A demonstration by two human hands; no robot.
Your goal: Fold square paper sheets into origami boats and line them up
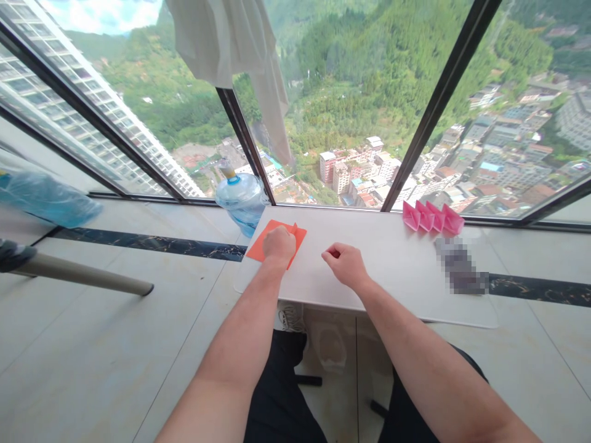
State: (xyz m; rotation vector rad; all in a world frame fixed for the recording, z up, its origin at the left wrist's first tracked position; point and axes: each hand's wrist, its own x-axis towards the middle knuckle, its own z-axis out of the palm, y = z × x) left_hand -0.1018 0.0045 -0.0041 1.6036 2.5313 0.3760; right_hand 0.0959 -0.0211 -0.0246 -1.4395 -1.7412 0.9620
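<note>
My left hand [279, 245] is closed over the orange paper [263, 241] at the left end of the white table [314, 284]. A corner of the paper sticks up beside my curled fingers, which appear to hold it. The fingertips are hidden beneath the hand. To the right, my right hand [347, 264] is held above the table, apart from the paper. Its thumb and curled fingers come together, and nothing shows in them. Several pink folded paper pieces [431, 218] stand in a row at the table's far right corner.
A blurred-out dark object [463, 267] lies at the table's right side. Beyond the left corner stands a large water bottle [242, 198]. Tall windows [341, 111] run behind the table, with white cloth [226, 43] hanging before them. A pole [87, 272] reaches in from the left.
</note>
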